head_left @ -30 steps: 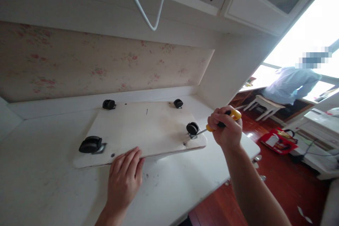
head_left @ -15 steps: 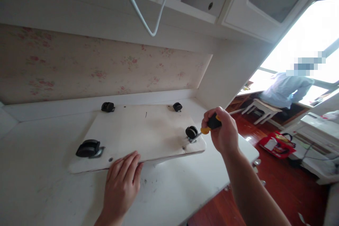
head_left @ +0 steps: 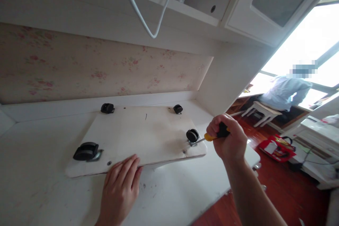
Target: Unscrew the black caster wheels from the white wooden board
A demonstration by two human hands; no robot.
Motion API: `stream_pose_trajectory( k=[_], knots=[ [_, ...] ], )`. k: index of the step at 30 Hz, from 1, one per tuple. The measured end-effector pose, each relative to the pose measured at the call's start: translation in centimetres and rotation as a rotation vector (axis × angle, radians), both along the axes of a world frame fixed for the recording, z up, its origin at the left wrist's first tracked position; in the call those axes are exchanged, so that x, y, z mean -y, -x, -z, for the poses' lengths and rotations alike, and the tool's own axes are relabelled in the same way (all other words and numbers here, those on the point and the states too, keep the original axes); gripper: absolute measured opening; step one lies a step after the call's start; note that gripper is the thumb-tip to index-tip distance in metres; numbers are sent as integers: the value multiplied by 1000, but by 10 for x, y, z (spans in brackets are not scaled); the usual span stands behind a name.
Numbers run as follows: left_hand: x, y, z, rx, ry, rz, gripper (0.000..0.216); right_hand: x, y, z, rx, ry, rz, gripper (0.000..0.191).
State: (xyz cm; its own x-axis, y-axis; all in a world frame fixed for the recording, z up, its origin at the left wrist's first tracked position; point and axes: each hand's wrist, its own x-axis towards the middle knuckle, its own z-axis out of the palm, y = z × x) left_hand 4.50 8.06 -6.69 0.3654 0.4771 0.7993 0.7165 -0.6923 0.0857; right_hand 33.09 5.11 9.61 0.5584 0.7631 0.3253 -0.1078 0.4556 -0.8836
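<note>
A white board [head_left: 137,134] lies with its underside up and a black caster [head_left: 192,135] near each corner. My right hand [head_left: 230,137] is closed around the black and yellow handle of a screwdriver [head_left: 223,130]. Its metal shaft slants down to the metal plate at the foot of the front right caster; the exact contact of the tip is too small to make out. My left hand [head_left: 120,185] grips the board's front edge, its fingers on top near a screw [head_left: 109,163]. The front left caster [head_left: 86,151] stands to the left of that hand.
The board lies on a white countertop [head_left: 172,197]. Overhead is a cabinet shelf [head_left: 196,11] with a white bent rod [head_left: 155,35] hanging down. To the right, a person [head_left: 286,91] sits by a window, and a red bag [head_left: 277,147] is on the floor.
My right hand has moved slightly right and down, so more of the screwdriver's shaft shows and it lies flatter. My left hand keeps its hold on the board's edge.
</note>
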Motion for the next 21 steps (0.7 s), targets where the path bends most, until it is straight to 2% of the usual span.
stream_pose_trajectory(
  k=[4, 8, 12, 14, 15, 16, 18, 20, 21],
  knots=[
    [0, -1, 0, 1, -6, -1, 32, -13, -13, -4, -61, 22, -106, 39],
    [0, -1, 0, -7, -16, -2, 32, -19, -24, -4, -13, 34, -267, 28],
    [-1, -1, 0, 23, -3, 3, 32, -22, -39, -3, 106, 35, -607, 23],
    [0, -1, 1, 27, 7, 2, 32, -23, -44, -5, 153, 77, -681, 24],
    [0, -1, 1, 24, 10, 2, 32, -24, -44, -7, 162, 108, -616, 24],
    [0, -1, 1, 19, 13, 2, 33, -24, -42, -8, 166, 137, -485, 24],
    [1, 0, 2, 12, 21, -1, 33, -25, -33, -11, 178, 151, -128, 20],
    [2, 0, 2, 9, 28, -6, 33, -24, -18, -10, 181, 91, 165, 20],
    [2, 0, 2, 8, 29, -7, 33, -23, -10, -8, 166, 48, 249, 22]
  ],
)
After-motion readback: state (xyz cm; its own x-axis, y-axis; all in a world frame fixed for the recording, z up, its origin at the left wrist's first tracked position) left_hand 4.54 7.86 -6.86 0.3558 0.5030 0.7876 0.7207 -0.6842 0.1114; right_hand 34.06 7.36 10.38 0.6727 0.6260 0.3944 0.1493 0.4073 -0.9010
